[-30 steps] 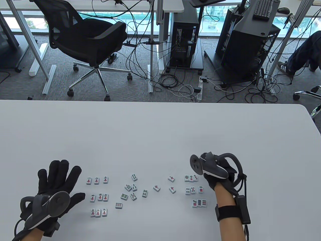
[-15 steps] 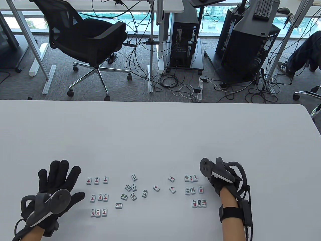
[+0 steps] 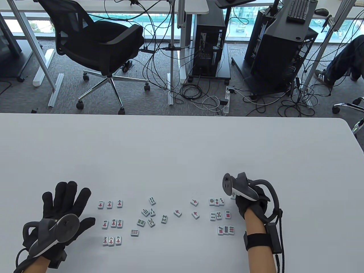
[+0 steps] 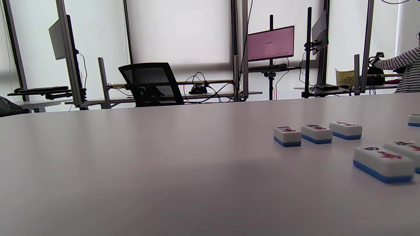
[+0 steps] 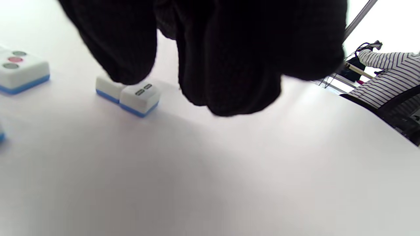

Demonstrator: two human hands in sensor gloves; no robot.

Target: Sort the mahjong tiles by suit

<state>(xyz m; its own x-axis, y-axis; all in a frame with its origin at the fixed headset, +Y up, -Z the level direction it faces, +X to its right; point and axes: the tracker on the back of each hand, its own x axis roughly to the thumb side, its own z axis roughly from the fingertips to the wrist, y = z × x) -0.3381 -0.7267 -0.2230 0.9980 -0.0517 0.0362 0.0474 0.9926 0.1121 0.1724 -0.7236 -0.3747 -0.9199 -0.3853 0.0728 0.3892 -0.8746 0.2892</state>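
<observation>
Mahjong tiles lie face up near the front of the white table (image 3: 182, 148). A three-by-three block of character tiles (image 3: 111, 223) is at the left. Loose bamboo tiles (image 3: 148, 216) are in the middle, and three red-marked tiles (image 3: 177, 212) lie beside them. Circle tiles (image 3: 221, 216) sit in rows at the right. My left hand (image 3: 65, 204) rests flat, fingers spread, left of the character tiles (image 4: 316, 133). My right hand (image 3: 241, 199) hangs curled just right of the circle tiles. In the right wrist view one fingertip (image 5: 124, 65) touches a tile with two small marks (image 5: 139, 96).
The table's far edge (image 3: 170, 116) runs across the middle of the table view, and beyond it are an office chair (image 3: 99, 42), cables and computer towers on the floor. The table's right corner (image 3: 345, 125) is rounded.
My right hand moved right, away from the circle tiles, then came back a little to the left and up. My left hand and the sorted tiles have stayed put.
</observation>
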